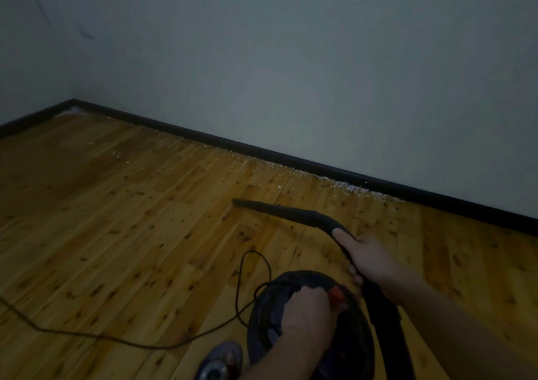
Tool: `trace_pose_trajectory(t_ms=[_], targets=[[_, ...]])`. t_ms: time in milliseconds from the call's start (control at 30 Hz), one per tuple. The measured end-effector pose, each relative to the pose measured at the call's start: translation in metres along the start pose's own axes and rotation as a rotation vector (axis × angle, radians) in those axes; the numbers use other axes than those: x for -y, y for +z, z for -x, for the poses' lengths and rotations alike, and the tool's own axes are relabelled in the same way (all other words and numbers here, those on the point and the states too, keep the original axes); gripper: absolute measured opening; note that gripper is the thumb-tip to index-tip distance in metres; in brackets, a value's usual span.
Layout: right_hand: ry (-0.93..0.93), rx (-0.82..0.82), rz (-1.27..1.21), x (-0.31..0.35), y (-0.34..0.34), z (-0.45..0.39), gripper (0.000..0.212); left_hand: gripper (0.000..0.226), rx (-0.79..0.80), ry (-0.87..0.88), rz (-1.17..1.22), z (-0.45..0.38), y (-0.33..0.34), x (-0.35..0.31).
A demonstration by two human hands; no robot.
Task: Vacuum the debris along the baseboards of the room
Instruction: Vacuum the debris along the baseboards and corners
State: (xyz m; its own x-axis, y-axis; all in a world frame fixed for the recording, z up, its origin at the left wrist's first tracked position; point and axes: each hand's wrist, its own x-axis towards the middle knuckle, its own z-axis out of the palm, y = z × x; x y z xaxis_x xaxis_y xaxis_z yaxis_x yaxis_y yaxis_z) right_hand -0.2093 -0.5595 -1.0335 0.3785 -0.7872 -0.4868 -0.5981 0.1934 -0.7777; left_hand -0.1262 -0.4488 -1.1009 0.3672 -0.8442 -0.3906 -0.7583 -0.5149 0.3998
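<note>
Right hand point(369, 258) grips the bent handle of the vacuum nozzle point(273, 209), fingers curled round it, with the thumb laid along the top. From this hand the black hose point(387, 318) runs down toward the bottom edge of the head view. The nozzle's narrow tip points left and hangs over the wooden floor point(116, 234), well short of the wall. Left hand point(308, 312) sits on top of the round black vacuum body point(305, 321), fingers bent over its top by a small red part point(334, 294); whether it grips a carrying handle or presses a switch I cannot tell. A thin black cord point(131, 341) loops off the body and trails left across the boards. One shoe point(219, 362) shows at the bottom.

White debris point(291, 173) lies in a scattered band tight against the black baseboard point(262, 152), with more in the far corner. None of it looks picked up yet, so this seems the setting-up step. Next, the tip needs lowering to the strip of crumbs and drawing along the baseboard, the body brought along behind.
</note>
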Motion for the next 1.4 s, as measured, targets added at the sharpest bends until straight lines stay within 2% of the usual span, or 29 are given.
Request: trace_pose_trajectory(t_ms=[200,633,1000,1167,1400], targets=[[0.011,-0.127,-0.009,-0.025,-0.018,0.005,0.061,0.044,0.009,0.096,-0.041,0.005,0.023,-0.029],[0.055,-0.01,-0.072,-0.036,-0.054,0.028,0.056,0.053,-0.098,0.146,-0.155,-0.011,0.022,-0.046],[0.121,-0.081,-0.05,-0.062,-0.087,0.054,0.049,0.053,-0.07,0.166,-0.142,-0.019,0.031,-0.071],[0.168,-0.002,0.003,-0.059,-0.11,0.073,0.05,0.052,-0.011,0.155,-0.113,-0.01,0.043,-0.093],[0.168,0.109,0.019,-0.06,-0.133,0.099,0.047,0.054,-0.039,0.11,-0.041,0.007,0.063,-0.108]])
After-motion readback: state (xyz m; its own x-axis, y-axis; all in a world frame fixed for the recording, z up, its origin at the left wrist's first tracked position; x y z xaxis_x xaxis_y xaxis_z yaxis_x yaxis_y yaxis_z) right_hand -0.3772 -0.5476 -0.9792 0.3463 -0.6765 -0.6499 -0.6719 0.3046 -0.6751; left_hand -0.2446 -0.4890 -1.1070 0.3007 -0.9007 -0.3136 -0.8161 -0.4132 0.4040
